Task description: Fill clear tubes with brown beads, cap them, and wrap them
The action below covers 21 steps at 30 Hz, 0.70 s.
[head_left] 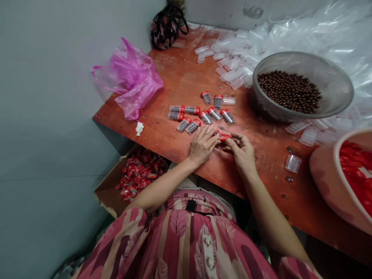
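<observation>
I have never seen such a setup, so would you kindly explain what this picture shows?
There is no machine: a camera worn on the person's head looks down at two bare hands. The right hand pinches what looks like a red wrapper, while the left hand touches its other end. On the reddish table lie red-capped containers with dark contents, clear containers and a pink bag. A grey bowl holds brown balls, and a pink tub holds red pieces. Below, a cardboard box holds red packets.

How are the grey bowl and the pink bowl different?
The grey bowl holds small brown balls; the pink bowl holds red pieces. The grey bowl shows whole, but the picture's edge cuts off the pink bowl. Both are open on top.
</observation>
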Tool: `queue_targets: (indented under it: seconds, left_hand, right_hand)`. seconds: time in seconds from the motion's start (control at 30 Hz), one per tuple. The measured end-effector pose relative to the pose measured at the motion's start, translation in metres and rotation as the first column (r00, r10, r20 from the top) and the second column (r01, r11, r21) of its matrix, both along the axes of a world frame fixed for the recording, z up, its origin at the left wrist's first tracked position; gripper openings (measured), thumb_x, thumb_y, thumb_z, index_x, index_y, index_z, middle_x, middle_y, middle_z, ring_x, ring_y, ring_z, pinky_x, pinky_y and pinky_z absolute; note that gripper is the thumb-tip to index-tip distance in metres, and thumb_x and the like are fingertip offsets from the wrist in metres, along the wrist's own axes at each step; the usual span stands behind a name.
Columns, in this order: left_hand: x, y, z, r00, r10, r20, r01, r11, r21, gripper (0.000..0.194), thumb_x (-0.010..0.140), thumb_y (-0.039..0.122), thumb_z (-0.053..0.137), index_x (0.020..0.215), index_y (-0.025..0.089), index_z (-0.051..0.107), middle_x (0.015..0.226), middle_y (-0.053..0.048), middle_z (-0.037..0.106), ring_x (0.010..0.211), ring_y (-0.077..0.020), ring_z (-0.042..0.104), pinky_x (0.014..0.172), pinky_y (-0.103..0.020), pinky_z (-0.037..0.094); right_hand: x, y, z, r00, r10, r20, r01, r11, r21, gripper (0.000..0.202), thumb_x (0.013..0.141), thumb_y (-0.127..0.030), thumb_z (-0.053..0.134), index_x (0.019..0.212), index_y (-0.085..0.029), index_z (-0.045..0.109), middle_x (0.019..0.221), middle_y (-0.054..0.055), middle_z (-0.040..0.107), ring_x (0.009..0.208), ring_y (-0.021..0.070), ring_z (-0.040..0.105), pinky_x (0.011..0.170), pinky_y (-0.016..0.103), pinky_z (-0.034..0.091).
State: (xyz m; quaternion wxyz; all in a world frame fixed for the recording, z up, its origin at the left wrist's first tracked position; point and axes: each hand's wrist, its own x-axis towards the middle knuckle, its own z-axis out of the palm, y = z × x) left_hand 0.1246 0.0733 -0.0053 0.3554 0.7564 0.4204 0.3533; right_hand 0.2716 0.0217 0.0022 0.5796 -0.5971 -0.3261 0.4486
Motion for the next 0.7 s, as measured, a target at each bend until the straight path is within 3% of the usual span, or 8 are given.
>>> queue_targets:
  seconds: [0.1, 0.23, 0.37, 0.43, 0.5, 0.57, 0.63, 0.7]
  left_hand:
    - [-0.001, -0.004, 0.001, 1.000, 0.006, 0.024, -0.007, 1.000, 0.015, 0.020, 0.084, 0.025, 0.061, 0.101, 0.029, 0.071, 0.131, -0.005, 0.060, 0.136, -0.0238, 0.040, 0.117, -0.048, 0.020]
    - [-0.006, -0.002, -0.004, 0.995, 0.053, -0.090, -0.034, 0.980, 0.195, 0.020, 0.087, 0.028, 0.058, 0.101, 0.022, 0.071, 0.123, -0.007, 0.065, 0.126, -0.0238, 0.052, 0.111, -0.047, 0.034]
    - [-0.020, 0.004, -0.007, 0.983, 0.142, -0.120, -0.085, 0.917, 0.391, 0.026, 0.092, 0.029, 0.050, 0.104, 0.019, 0.070, 0.118, -0.008, 0.068, 0.119, -0.0218, 0.058, 0.105, -0.042, 0.043]
    - [-0.028, 0.007, -0.007, 0.976, 0.186, -0.112, -0.121, 0.894, 0.432, 0.027, 0.092, 0.030, 0.050, 0.105, 0.019, 0.070, 0.116, -0.008, 0.069, 0.118, -0.0220, 0.059, 0.103, -0.042, 0.045]
    - [-0.034, 0.009, -0.006, 0.971, 0.207, -0.116, -0.135, 0.884, 0.448, 0.027, 0.091, 0.031, 0.051, 0.106, 0.019, 0.070, 0.116, -0.008, 0.069, 0.118, -0.0226, 0.059, 0.104, -0.043, 0.044]
    - [-0.036, 0.010, -0.005, 0.971, 0.210, -0.119, -0.137, 0.885, 0.445, 0.027, 0.091, 0.032, 0.052, 0.106, 0.019, 0.070, 0.117, -0.008, 0.069, 0.118, -0.0227, 0.059, 0.106, -0.044, 0.042]
    - [-0.034, 0.010, -0.003, 0.974, 0.200, -0.103, -0.140, 0.896, 0.422, 0.027, 0.090, 0.032, 0.052, 0.107, 0.020, 0.070, 0.119, -0.008, 0.068, 0.120, -0.0230, 0.058, 0.107, -0.045, 0.041]
    - [-0.030, 0.008, 0.000, 0.984, 0.167, -0.060, -0.132, 0.915, 0.381, 0.027, 0.090, 0.032, 0.053, 0.107, 0.020, 0.070, 0.120, -0.008, 0.067, 0.120, -0.0235, 0.057, 0.107, -0.045, 0.041]
  right_hand:
    - [-0.005, 0.009, 0.000, 0.998, 0.010, -0.067, -0.010, 1.000, 0.007, 0.044, 0.064, -0.035, 0.078, 0.100, -0.020, 0.057, 0.076, -0.003, 0.069, 0.065, 0.0119, 0.064, 0.063, 0.026, 0.053]
    - [-0.015, 0.015, 0.003, 0.997, -0.014, -0.081, 0.015, 1.000, 0.012, 0.042, 0.061, -0.030, 0.079, 0.095, -0.020, 0.058, 0.064, -0.007, 0.064, 0.059, 0.0105, 0.061, 0.062, 0.025, 0.051]
    - [-0.016, 0.019, -0.001, 0.992, 0.013, 0.123, -0.011, 1.000, -0.010, 0.041, 0.066, -0.038, 0.075, 0.098, -0.020, 0.057, 0.060, -0.007, 0.057, 0.055, 0.0117, 0.056, 0.060, 0.027, 0.048]
    - [-0.011, 0.021, -0.004, 0.912, 0.042, 0.409, -0.019, 0.998, -0.061, 0.040, 0.067, -0.043, 0.073, 0.098, -0.019, 0.060, 0.062, -0.004, 0.058, 0.059, 0.0154, 0.057, 0.062, 0.032, 0.048]
    - [-0.006, 0.023, -0.004, 0.743, 0.067, 0.666, -0.011, 0.996, -0.088, 0.040, 0.067, -0.044, 0.072, 0.096, -0.019, 0.063, 0.075, 0.003, 0.064, 0.072, 0.0211, 0.060, 0.071, 0.039, 0.048]
    - [-0.004, 0.025, 0.002, 0.653, 0.023, 0.757, 0.000, 1.000, -0.031, 0.039, 0.068, -0.044, 0.071, 0.097, -0.019, 0.064, 0.095, 0.009, 0.067, 0.086, 0.0250, 0.061, 0.080, 0.043, 0.047]
    - [-0.007, 0.026, 0.010, 0.760, -0.022, 0.650, -0.007, 0.999, 0.042, 0.040, 0.071, -0.047, 0.068, 0.100, -0.019, 0.063, 0.103, 0.010, 0.066, 0.089, 0.0239, 0.062, 0.080, 0.042, 0.049]
    - [-0.012, 0.027, 0.020, 0.921, 0.032, 0.389, -0.054, 0.997, 0.047, 0.042, 0.071, -0.048, 0.070, 0.101, -0.021, 0.061, 0.095, 0.007, 0.068, 0.083, 0.0204, 0.064, 0.074, 0.037, 0.052]
